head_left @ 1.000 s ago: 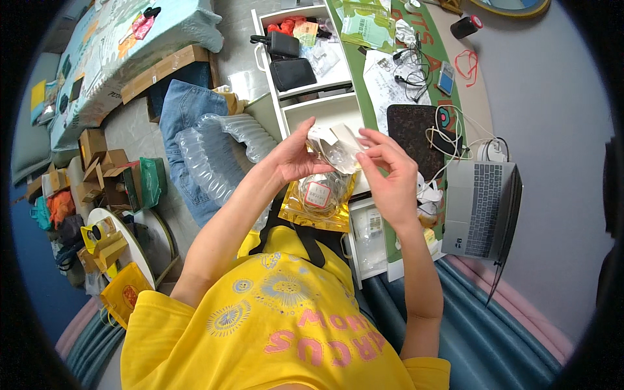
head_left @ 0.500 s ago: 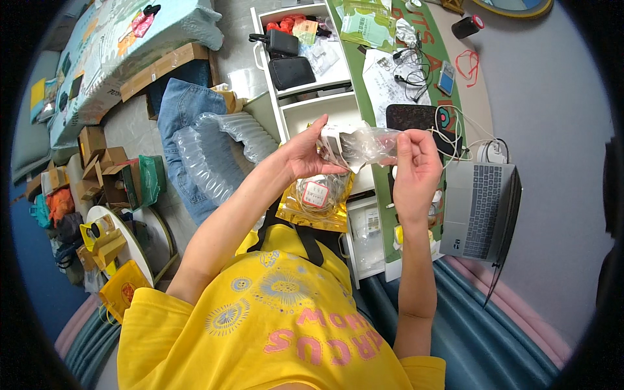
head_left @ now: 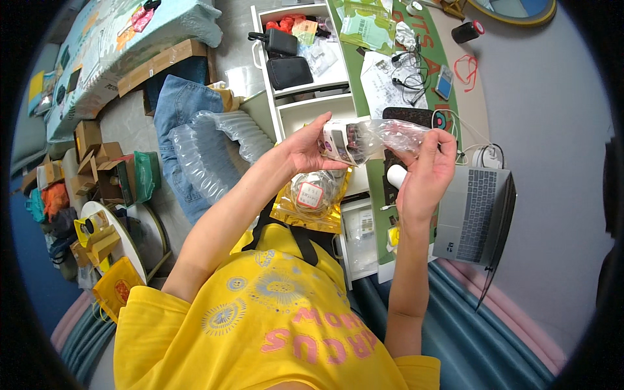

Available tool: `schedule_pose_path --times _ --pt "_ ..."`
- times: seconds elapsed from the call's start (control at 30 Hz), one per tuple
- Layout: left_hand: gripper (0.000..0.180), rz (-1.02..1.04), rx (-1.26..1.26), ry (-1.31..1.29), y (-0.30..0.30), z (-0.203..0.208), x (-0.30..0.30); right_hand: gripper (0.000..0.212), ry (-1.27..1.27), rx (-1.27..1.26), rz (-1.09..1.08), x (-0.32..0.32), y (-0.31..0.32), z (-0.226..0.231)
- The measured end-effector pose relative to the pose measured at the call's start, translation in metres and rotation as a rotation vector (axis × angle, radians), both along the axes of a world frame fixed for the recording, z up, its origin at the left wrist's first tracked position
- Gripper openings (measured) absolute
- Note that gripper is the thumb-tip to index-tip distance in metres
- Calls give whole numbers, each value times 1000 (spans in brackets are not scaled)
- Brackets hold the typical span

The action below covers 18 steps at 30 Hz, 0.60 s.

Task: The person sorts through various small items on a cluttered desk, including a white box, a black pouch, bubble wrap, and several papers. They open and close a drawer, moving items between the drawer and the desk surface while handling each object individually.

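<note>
My left hand is closed round a small printed box in a clear plastic bag. The box is white with dark and purple patches. My right hand pinches the far end of the bag, stretched out to the right of the box. Below the box, against my lap, lies a gold pouch with a clear window. Inside it shows a coiled grey cable with a red-edged white label. A white rounded object sits beside my right fingers, partly covered by them.
An open white drawer holds black cases and packets. On the green desk mat lie earphones, papers and a blue-screened device. An open laptop stands at right. Air-cushion wrap and jeans lie left.
My right hand has moved right and slightly down, drawing the bag out longer. The box in my left hand has turned, so more of its printed side shows.
</note>
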<state>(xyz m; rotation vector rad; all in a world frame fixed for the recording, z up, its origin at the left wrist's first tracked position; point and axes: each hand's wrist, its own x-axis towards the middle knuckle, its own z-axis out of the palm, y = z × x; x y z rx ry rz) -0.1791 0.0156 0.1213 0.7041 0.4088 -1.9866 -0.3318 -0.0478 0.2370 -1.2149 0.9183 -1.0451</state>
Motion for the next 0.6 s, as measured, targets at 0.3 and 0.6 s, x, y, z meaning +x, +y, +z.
schedule_pose_path --times 0.3,0.6 --pt "54 30 -15 6 -1 -1 -4 10 -48 104 -104 -10 -7 -11" --pt "53 96 40 11 -5 -1 -7 17 155 -92 -121 -7 -6 -12"
